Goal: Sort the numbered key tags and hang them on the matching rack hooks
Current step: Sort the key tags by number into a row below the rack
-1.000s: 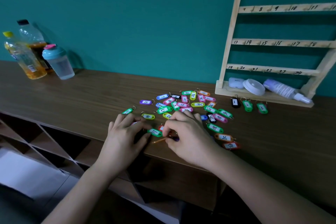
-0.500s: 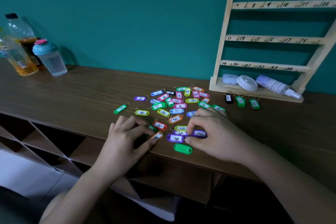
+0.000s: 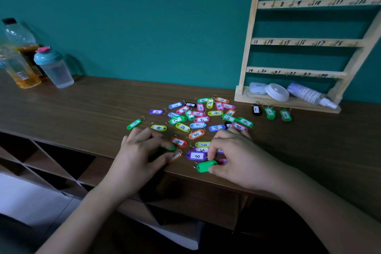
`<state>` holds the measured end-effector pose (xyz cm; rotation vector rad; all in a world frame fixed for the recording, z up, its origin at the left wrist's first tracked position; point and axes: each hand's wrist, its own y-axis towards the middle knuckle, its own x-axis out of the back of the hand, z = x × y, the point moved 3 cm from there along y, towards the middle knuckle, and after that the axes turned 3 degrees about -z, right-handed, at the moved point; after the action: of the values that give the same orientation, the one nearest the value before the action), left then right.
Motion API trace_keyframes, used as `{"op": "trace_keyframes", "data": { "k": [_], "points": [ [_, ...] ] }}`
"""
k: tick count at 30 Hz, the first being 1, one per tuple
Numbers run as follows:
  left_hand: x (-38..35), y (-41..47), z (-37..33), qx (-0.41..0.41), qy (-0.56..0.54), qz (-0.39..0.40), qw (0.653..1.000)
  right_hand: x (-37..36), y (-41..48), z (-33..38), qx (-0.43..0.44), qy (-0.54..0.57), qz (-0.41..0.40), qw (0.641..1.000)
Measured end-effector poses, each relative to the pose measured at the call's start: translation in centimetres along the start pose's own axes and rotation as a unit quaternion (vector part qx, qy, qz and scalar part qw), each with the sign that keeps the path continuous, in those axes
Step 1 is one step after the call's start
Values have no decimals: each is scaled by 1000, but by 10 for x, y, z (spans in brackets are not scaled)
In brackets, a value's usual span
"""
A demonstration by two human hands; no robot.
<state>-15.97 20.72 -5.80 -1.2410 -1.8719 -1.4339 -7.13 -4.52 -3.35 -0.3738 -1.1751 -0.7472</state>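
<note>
Here, the right hand [image 3: 237, 156]: fingers curled, thumb and forefinger pinching the right end of a blank green tag [image 3: 205, 165] at the near edge of the table [image 3: 82, 107].

Left hand [image 3: 140, 150]: fingers bent, forefinger tip on a half-hidden green tag [image 3: 171, 147], thumb tip on an orange tag [image 3: 177, 154]. Whether it grips either cannot be told.

Between the hands, flat on the table: purple tag 8 [image 3: 196, 155], red tag 4 [image 3: 179, 141], yellow tag 6 [image 3: 203, 144].

Just beyond both hands: a loose heap of tags [image 3: 198, 115], mixed colours, labels mostly up, some overlapping. One stray green tag [image 3: 134, 124] lies beyond the left hand, apart from the heap.

Beyond the right hand and to its right: black tag 1 [image 3: 256, 110], green tag 2 [image 3: 270, 113] and green tag 3 [image 3: 286, 115], in a row just before the rack base.

Rack [image 3: 250, 47]: wooden, against the wall, rails numbered 7–12, 13–18, 19–24. On its base: white case [image 3: 257, 88], round lid [image 3: 276, 92], spray bottle [image 3: 309, 95] lying down.

Far left of the left hand, by the wall: bottles [image 3: 20, 68] and a blue-lidded cup [image 3: 54, 70].
</note>
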Motion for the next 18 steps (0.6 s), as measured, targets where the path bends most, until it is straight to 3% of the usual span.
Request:
{"op": "trace_keyframes", "data": {
  "k": [6, 18],
  "points": [
    [-3, 28, 2, -7, 16, 30, 999, 2, 1, 2, -4, -17, -10, 1000],
    [-12, 66, 3, 8, 41, 172, 984, 2, 0, 2, 23, 26, -29, 999]
  ]
}}
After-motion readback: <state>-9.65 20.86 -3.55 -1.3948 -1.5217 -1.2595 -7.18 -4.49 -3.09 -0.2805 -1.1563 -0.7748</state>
